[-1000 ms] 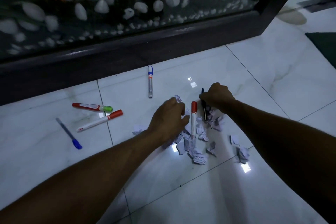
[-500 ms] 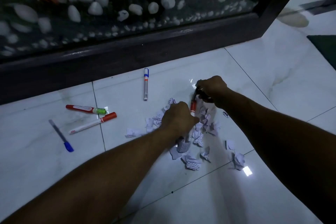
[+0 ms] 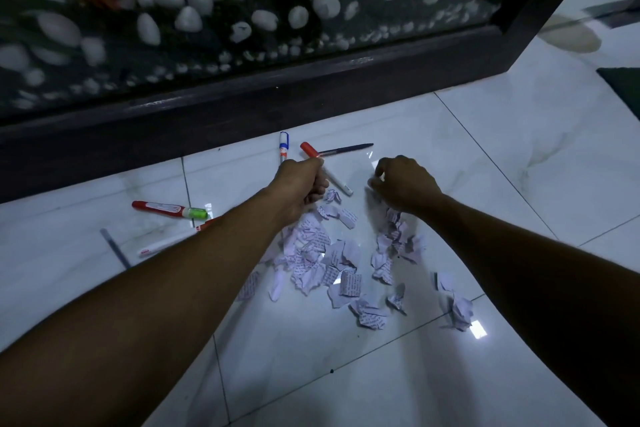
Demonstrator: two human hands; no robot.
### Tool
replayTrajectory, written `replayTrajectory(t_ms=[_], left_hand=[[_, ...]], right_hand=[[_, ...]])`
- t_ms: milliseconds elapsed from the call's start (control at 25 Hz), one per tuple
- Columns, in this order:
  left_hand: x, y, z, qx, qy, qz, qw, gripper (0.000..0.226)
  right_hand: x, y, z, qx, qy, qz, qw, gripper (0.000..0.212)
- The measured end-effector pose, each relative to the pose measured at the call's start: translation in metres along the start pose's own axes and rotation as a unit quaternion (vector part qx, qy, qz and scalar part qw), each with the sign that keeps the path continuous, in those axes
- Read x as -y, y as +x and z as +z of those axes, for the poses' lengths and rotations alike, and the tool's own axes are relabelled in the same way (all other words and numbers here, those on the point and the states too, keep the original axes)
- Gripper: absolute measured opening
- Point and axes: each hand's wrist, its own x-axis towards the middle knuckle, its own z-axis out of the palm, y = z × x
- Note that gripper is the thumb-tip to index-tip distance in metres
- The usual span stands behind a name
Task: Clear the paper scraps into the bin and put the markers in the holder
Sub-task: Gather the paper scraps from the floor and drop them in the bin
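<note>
Head view: left hand grips red-capped marker above paper scraps.

Single head view, looking forward and steeply down, close over tiled floor, glass-fronted cabinet ahead

both hands fisted, arms outstretched

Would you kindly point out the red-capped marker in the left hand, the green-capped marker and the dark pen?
Red-capped marker (image 3: 309,150): head view, on its red cap.
Green-capped marker (image 3: 162,209): head view, mid-barrel.
Dark pen (image 3: 346,148): head view, mid-shaft.
</note>
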Motion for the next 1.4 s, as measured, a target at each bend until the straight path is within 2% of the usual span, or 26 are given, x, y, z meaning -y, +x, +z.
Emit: replayTrajectory(t_ms=[40, 120, 200, 320, 400, 520, 560, 640, 680, 760, 840, 880, 1000, 1080, 1160, 1200, 1280, 1400], left_hand=[[0.002, -0.001, -0.001, -0.001, 0.022, 0.015, 1.0, 0.032], [0.008, -0.004, -0.007, -0.015, 0.153, 0.085, 0.984, 0.034], [0.02, -0.012, -0.016, -0.017, 0.331, 0.184, 0.925, 0.037], [0.047, -0.026, -0.026, 0.037, 0.476, 0.229, 0.848, 0.064], [0.064, -0.034, -0.028, 0.093, 0.533, 0.235, 0.808, 0.071], [0.082, -0.058, -0.02, 0.18, 0.563, 0.255, 0.765, 0.073], [0.085, -0.066, -0.02, 0.197, 0.557, 0.267, 0.762, 0.072], [0.088, -0.076, -0.024, 0.184, 0.549, 0.293, 0.761, 0.07], [0.088, -0.077, -0.029, 0.147, 0.553, 0.305, 0.761, 0.07], [0.087, -0.079, -0.043, 0.019, 0.579, 0.3, 0.758, 0.07], [0.087, -0.084, -0.059, -0.092, 0.606, 0.238, 0.753, 0.073], [0.088, -0.087, -0.066, -0.112, 0.617, 0.192, 0.755, 0.075], [0.093, -0.094, -0.072, -0.107, 0.587, 0.066, 0.8, 0.08], [0.096, -0.097, -0.063, -0.084, 0.527, 0.054, 0.844, 0.08], [0.097, -0.097, -0.045, -0.029, 0.466, 0.067, 0.882, 0.077], [0.099, -0.099, -0.034, 0.014, 0.461, 0.067, 0.885, 0.078], [0.101, -0.105, -0.014, 0.088, 0.513, 0.077, 0.851, 0.089], [0.097, -0.113, -0.011, 0.081, 0.536, 0.122, 0.831, 0.101]], right_hand=[[-0.001, -0.003, 0.001, 0.001, 0.003, -0.015, 1.0, 0.031], [-0.001, -0.008, 0.002, 0.024, 0.004, -0.065, 0.998, 0.024], [0.003, -0.017, -0.005, 0.094, 0.012, -0.124, 0.988, 0.021], [0.013, -0.03, -0.025, 0.202, 0.058, -0.147, 0.967, 0.018], [0.011, -0.028, -0.03, 0.167, 0.046, -0.149, 0.974, 0.016], [-0.02, -0.024, -0.035, 0.027, -0.041, -0.073, 0.996, 0.023], [-0.034, -0.025, -0.037, 0.007, -0.06, -0.039, 0.997, 0.028], [-0.058, -0.032, -0.037, 0.027, -0.078, 0.026, 0.996, 0.041], [-0.066, -0.036, -0.034, 0.045, -0.076, 0.048, 0.995, 0.045], [-0.064, -0.049, -0.022, 0.067, -0.063, 0.052, 0.994, 0.044], [-0.048, -0.061, -0.007, 0.063, -0.047, 0.019, 0.997, 0.034], [-0.036, -0.065, -0.001, 0.063, -0.032, 0.003, 0.998, 0.03], [0.003, -0.073, 0.008, 0.118, -0.002, -0.059, 0.991, 0.025], [0.022, -0.077, 0.004, 0.176, -0.01, -0.107, 0.979, 0.025], [0.027, -0.08, -0.009, 0.184, -0.019, -0.135, 0.974, 0.026], [0.023, -0.082, -0.018, 0.171, -0.017, -0.135, 0.976, 0.026], [0.0, -0.088, -0.033, 0.146, -0.035, -0.113, 0.982, 0.028], [-0.055, -0.11, -0.047, 0.159, -0.076, -0.019, 0.984, 0.053]])
